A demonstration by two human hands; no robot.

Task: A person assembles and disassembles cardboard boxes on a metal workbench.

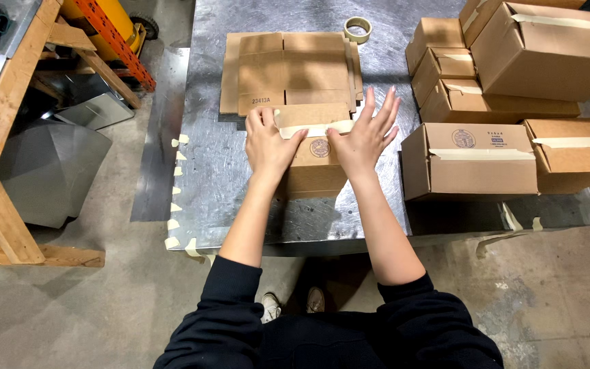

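— Grip state? Both hands, left hand and right hand, are pressed flat, fingers spread, on one small cardboard box at the table near edge.

— Counts?

— Seven taped boxes are stacked right; one tape roll, flattened cartons behind. Bare metal is left beside the left hand.

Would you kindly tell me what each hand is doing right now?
Left hand: open, pressed flat on the small cardboard box.
Right hand: open, fingers spread, pressing the tape strip onto that box.

A packing workshop — metal table, stacked cardboard boxes, concrete floor.
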